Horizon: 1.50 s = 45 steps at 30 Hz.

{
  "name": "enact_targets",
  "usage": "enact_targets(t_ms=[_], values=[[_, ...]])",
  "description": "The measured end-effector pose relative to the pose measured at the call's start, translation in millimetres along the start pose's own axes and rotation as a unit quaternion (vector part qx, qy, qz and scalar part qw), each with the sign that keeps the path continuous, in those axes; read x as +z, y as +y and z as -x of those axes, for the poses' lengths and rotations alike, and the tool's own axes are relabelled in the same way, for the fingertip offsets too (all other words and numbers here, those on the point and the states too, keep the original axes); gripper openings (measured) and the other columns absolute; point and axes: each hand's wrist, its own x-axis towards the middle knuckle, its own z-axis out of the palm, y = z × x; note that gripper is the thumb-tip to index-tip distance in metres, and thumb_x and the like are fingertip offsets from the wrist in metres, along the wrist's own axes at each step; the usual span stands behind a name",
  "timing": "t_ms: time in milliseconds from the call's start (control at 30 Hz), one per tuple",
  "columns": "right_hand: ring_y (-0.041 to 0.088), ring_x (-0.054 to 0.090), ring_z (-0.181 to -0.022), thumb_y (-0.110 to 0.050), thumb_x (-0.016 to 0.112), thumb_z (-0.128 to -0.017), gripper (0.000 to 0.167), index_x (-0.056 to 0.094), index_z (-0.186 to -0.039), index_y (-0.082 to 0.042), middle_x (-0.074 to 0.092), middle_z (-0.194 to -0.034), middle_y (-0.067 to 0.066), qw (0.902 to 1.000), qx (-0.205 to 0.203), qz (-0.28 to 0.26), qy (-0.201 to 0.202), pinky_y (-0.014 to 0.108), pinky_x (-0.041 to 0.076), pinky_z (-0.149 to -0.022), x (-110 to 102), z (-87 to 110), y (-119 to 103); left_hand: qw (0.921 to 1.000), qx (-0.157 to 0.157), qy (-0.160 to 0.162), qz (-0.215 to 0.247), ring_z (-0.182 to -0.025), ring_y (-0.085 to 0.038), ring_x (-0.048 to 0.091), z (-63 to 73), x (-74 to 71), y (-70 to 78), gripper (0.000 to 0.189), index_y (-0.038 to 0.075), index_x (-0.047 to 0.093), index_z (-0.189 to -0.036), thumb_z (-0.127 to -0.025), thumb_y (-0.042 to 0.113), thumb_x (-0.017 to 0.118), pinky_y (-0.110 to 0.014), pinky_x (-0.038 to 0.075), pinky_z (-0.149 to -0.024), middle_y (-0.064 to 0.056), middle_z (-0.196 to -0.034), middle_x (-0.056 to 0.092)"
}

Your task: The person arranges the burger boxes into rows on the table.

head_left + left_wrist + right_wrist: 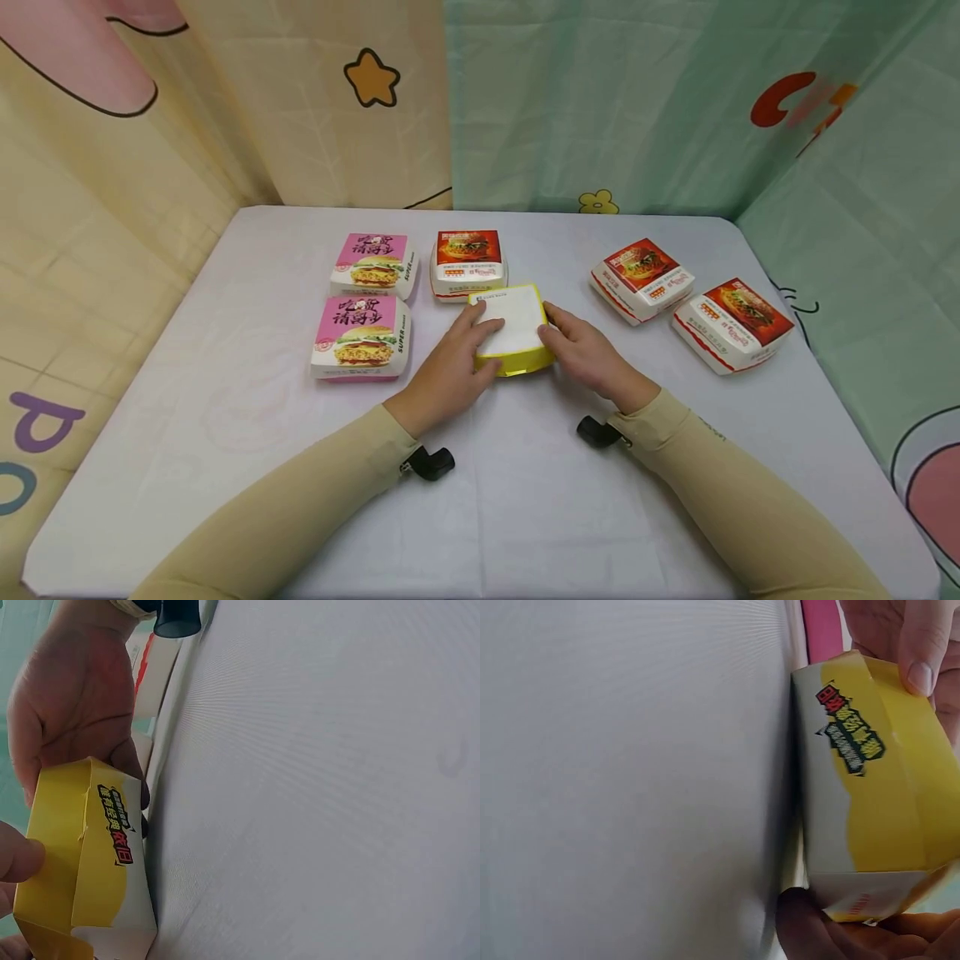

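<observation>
A yellow-and-white burger box (519,323) lies at the middle of the table, its plain white face with small print upward. My left hand (450,362) holds its left side, fingers spread over the white face and thumb against the yellow front wall. At the right side, my right hand (588,350) grips the box with its thumb by the top edge. The right wrist view shows right-hand fingers (855,937) low at the box's end, close to the tabletop. Lettering runs along the yellow box's side (116,832) in the left wrist view.
Two pink-topped burger boxes (362,337) stand one behind the other at the left. A red-topped box (468,265) sits just behind the yellow one. Two more red-topped boxes (643,282) stand angled at the right. Curtains (600,108) hang behind the white-covered table (247,400).
</observation>
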Motion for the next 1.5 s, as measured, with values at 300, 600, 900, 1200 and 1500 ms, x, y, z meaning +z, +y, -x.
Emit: enact_targets(t_ms=[300,600,900,1200,1500], values=[[0.034,0.031,-0.159,-0.032,0.042,-0.112,0.06,0.031,-0.165,-0.006,0.038,-0.169,0.013,0.9983,0.008,0.057,-0.009,0.055,0.03,-0.128,-5,2.3,-2,0.9996,-0.012,-0.007,0.024,-0.164,-0.025,0.021,-1.7,0.0,1.8,0.052,0.014,0.053,-0.154,-0.105,0.025,0.065,-0.044,0.027,-0.131,-0.003,-0.177,0.02],[0.037,0.053,-0.145,-0.027,0.05,-0.109,0.058,0.04,-0.16,-0.002,0.051,-0.16,0.018,0.9967,-0.01,0.081,0.003,0.054,0.047,-0.117,-10,6.3,-6,0.9985,-0.022,0.003,0.05,-0.161,-0.029,0.029,-3.2,0.6,1.1,0.055,0.012,0.05,-0.156,-0.104,0.025,0.065,-0.044,0.03,-0.129,-0.008,-0.177,0.016],[0.035,0.064,-0.128,-0.033,0.058,-0.107,0.059,0.045,-0.16,-0.01,0.057,-0.152,0.015,0.9976,-0.027,0.019,0.061,0.049,0.058,-0.103,-12,13.7,-9,0.9945,-0.046,0.003,0.094,-0.151,-0.031,0.043,-4.7,0.9,4.0,0.066,0.011,0.041,-0.161,-0.103,0.027,0.068,-0.045,0.039,-0.125,-0.017,-0.176,0.014],[0.035,0.064,-0.125,-0.019,0.059,-0.106,0.039,0.062,-0.144,-0.008,0.06,-0.146,0.013,0.9819,-0.124,-0.021,0.142,0.055,0.056,-0.105,-15,19.2,-10,0.9908,-0.047,-0.033,0.123,-0.151,-0.03,0.045,-9.8,3.4,13.9,0.072,0.01,0.035,-0.161,-0.103,0.037,0.068,-0.047,0.044,-0.121,-0.01,-0.173,0.026],[0.033,0.061,-0.133,-0.007,0.061,-0.104,0.046,0.053,-0.149,-0.001,0.058,-0.15,0.016,0.9786,-0.162,-0.039,0.12,0.051,0.051,-0.113,-20,25.8,-19,0.9795,-0.048,-0.037,0.192,-0.152,-0.032,0.042,-18.7,7.3,23.0,0.094,0.034,0.008,-0.169,-0.1,0.044,0.071,-0.046,0.042,-0.123,0.003,-0.174,0.022]])
